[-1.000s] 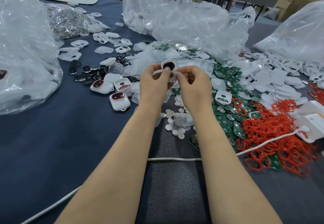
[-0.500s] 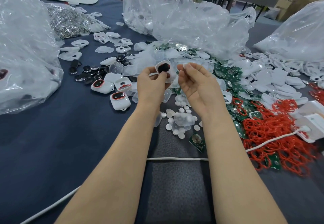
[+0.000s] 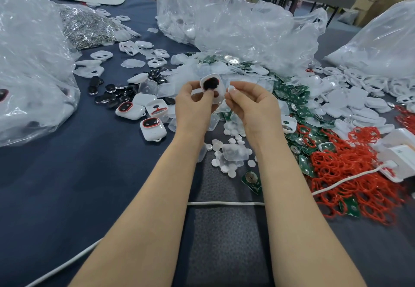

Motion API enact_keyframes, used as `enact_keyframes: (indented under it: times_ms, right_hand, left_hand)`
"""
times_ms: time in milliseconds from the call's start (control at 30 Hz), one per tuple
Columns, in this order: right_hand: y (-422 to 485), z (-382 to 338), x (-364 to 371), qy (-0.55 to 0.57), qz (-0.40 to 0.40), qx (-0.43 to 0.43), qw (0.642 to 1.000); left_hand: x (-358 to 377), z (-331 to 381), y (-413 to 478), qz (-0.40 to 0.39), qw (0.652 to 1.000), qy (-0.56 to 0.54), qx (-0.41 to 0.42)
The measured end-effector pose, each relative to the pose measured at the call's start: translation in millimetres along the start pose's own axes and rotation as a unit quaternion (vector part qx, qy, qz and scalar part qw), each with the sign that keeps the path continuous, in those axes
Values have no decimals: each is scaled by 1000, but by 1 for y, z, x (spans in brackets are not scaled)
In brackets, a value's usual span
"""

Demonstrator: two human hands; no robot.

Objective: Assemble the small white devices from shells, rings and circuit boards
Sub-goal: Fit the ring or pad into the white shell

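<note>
My left hand (image 3: 194,104) holds a small white shell (image 3: 212,84) with a dark oval insert, raised above the table. Just to its right, my right hand (image 3: 252,104) pinches a small white disc (image 3: 230,89) between thumb and fingertips, a short gap from the shell. Below my hands lie loose white discs (image 3: 226,165) and a clear plastic piece. Green circuit boards (image 3: 292,98) and a heap of red rings (image 3: 350,170) spread to the right. Three assembled white devices (image 3: 152,129) with red-ringed dark windows sit to the left.
Large clear plastic bags stand at the left (image 3: 29,62), back centre (image 3: 235,17) and right (image 3: 381,44). Loose white shells (image 3: 359,98) cover the right side, dark oval inserts (image 3: 107,93) lie left of centre. A white cable (image 3: 224,203) crosses the near table to a white box (image 3: 402,158).
My hands were together on the shell, then parted. My right hand turned palm up and now pinches a small white disc beside the shell, which my left hand has kept hold of.
</note>
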State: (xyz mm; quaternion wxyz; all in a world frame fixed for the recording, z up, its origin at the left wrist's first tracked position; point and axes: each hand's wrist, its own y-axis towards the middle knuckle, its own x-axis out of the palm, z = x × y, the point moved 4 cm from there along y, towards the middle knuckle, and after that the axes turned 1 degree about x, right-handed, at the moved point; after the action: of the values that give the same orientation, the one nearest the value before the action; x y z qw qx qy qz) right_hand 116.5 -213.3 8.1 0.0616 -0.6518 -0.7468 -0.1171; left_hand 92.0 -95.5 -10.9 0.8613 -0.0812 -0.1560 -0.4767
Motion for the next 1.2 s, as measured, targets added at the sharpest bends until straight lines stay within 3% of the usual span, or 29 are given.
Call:
enact_keyframes:
  times_ms: [200,467,767,1000,1200]
  right_hand:
    - [-1,-1,3,-163,37,-81,983]
    - [-5,3,8,-241,55,-134,960]
    - [2,7,1,-222,68,-88,969]
    - [8,12,-6,-164,31,3,986]
    - [10,13,-11,-149,13,28,988]
  left_hand:
    - [0,-1,0,-3,1000,14,21]
    - [6,0,-5,-46,999,1,16]
    - [10,1,-8,-59,998,-10,-14]
    - [11,3,-8,-66,998,1,-20]
    - [9,3,-6,-85,996,36,-14]
